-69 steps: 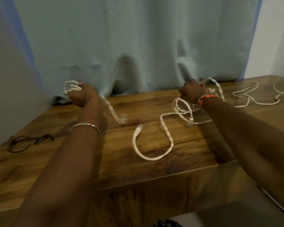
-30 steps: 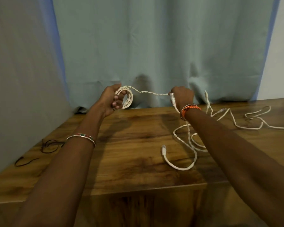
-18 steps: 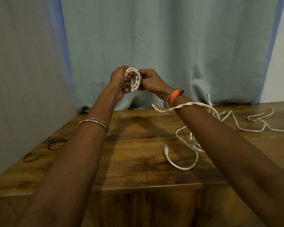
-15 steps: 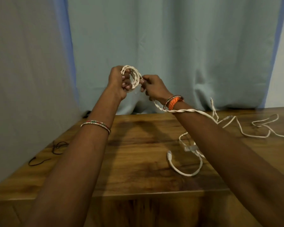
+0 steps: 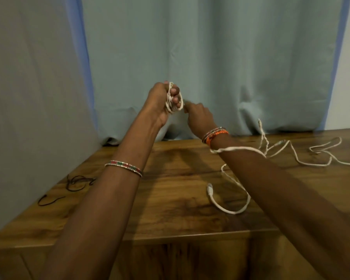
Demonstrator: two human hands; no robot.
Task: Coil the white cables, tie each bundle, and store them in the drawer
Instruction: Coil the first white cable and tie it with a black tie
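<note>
Both hands are up above the back of the tabletop (image 5: 170, 209), in front of the curtain (image 5: 210, 57). The left hand (image 5: 161, 100) has its fingers curled tight round a small coil of white cable (image 5: 173, 102), loops wound over the fingers. Just beside it, the right hand (image 5: 198, 116) pinches the strand where it leaves the coil, fingers closed on it. From there the cable runs back and drapes across the right forearm (image 5: 271, 178), then drops to the tabletop, where a loose loop ends in a white plug (image 5: 210, 188) near the middle. More white cable (image 5: 321, 156) sprawls toward the right edge, uncoiled. Over at the left edge lies a thin black cord (image 5: 77, 182). Bangles sit on both wrists. No drawer or other container shows here; nothing is stored.
</note>
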